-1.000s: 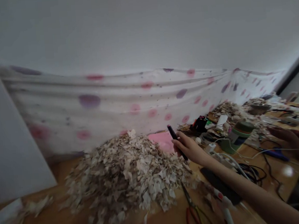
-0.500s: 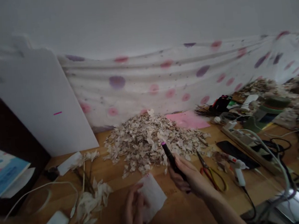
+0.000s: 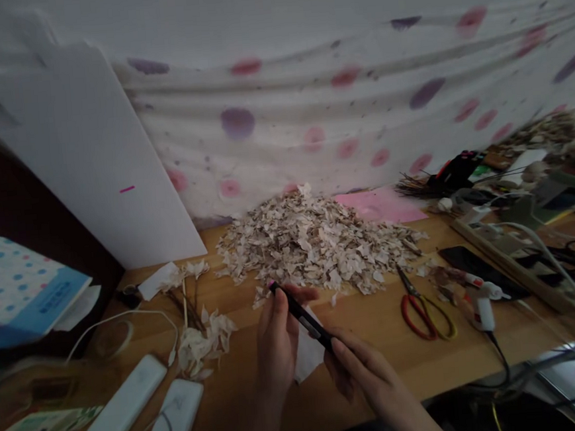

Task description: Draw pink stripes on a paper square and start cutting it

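Note:
A black marker (image 3: 305, 319) with a pinkish end slants between both hands above the wooden table (image 3: 375, 321). My left hand (image 3: 278, 339) is closed around its upper end, thumb along the barrel. At the lower end, my right hand (image 3: 353, 363) grips the marker between thumb and fingers. Beneath the hands lies a small white paper sheet (image 3: 308, 354), partly covered by them. Just beyond rises a heap of pale dried flakes (image 3: 314, 243). Scissors (image 3: 421, 308) with one red and one yellow handle rest to the right of my right hand.
A glue gun (image 3: 482, 306), a dark phone (image 3: 470, 264) and a power strip (image 3: 510, 267) with tangled cables occupy the right. White devices (image 3: 121, 411), a cable and pale petal-like pieces (image 3: 205, 345) lie left. A white board (image 3: 97, 144) leans at the back left.
My left hand has left the paper and taken hold of the marker's upper end. The right hand has brought the marker left and lower. The camera view has also shifted.

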Demonstrator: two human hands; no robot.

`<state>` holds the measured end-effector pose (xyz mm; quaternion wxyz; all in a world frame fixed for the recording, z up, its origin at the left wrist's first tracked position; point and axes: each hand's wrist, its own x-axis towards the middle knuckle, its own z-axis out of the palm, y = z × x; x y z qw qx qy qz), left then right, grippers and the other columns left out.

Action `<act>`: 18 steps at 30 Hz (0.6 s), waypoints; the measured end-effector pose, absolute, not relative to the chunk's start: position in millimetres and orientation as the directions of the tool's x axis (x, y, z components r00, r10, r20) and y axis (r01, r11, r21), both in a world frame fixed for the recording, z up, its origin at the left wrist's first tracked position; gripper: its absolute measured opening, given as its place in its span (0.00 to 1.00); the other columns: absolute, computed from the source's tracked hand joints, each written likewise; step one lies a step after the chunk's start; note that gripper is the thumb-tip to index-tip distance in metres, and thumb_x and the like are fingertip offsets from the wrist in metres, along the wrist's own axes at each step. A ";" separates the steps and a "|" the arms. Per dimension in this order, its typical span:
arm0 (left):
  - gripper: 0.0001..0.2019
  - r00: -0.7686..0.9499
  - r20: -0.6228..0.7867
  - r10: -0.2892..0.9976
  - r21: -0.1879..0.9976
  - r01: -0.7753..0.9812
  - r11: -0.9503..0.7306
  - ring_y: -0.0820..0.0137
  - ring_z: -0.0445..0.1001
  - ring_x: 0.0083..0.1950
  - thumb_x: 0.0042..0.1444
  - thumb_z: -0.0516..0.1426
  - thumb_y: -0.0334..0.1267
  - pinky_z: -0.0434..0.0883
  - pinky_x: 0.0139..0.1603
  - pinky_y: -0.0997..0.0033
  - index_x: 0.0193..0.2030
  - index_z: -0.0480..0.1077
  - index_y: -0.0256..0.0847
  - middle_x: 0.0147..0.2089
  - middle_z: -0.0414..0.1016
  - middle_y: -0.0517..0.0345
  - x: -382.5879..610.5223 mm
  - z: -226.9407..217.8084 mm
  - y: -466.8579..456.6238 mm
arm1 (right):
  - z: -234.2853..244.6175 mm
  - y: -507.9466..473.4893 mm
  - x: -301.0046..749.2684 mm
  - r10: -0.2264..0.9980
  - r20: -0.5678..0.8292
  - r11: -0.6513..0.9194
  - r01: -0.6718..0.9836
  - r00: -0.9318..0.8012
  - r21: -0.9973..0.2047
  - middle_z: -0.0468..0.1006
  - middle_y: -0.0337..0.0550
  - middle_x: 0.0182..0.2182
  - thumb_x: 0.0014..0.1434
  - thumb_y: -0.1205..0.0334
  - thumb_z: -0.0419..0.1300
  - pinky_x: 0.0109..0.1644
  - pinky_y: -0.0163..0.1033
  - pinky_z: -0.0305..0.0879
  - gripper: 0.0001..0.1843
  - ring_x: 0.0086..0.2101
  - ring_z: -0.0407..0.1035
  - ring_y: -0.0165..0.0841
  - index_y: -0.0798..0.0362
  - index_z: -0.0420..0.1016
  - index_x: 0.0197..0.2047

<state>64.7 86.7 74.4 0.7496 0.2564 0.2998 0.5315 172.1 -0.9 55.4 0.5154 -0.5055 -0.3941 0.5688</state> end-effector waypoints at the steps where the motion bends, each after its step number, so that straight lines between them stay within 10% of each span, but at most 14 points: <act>1: 0.22 0.252 -0.168 0.953 0.713 -0.636 0.294 0.66 0.81 0.39 0.44 0.71 0.55 0.75 0.43 0.70 0.35 0.74 0.38 0.34 0.83 0.52 64.7 75.8 87.3 | 53.9 -1.9 170.4 0.980 -0.190 -0.174 -0.206 0.064 -0.963 0.62 0.32 0.21 0.64 0.36 0.56 0.25 0.30 0.53 0.29 0.21 0.56 0.24 0.57 0.72 0.46; 7: 0.24 0.263 -0.136 0.955 0.774 -0.573 0.268 0.70 0.76 0.25 0.47 0.68 0.59 0.71 0.27 0.73 0.36 0.72 0.39 0.26 0.80 0.56 64.6 79.2 87.4 | 41.4 -0.2 158.6 0.969 -0.223 -0.188 -0.269 0.106 -0.944 0.59 0.30 0.21 0.63 0.34 0.54 0.22 0.31 0.52 0.31 0.19 0.52 0.25 0.56 0.72 0.48; 18: 0.21 0.364 -0.097 0.926 0.807 -0.516 0.287 0.80 0.65 0.17 0.58 0.60 0.58 0.75 0.36 0.72 0.38 0.69 0.39 0.19 0.70 0.69 69.7 60.3 89.0 | 51.6 -6.0 167.4 0.996 -0.052 -0.062 0.148 0.072 -0.987 0.79 0.44 0.36 0.71 0.46 0.45 0.42 0.36 0.68 0.24 0.37 0.72 0.35 0.51 0.78 0.48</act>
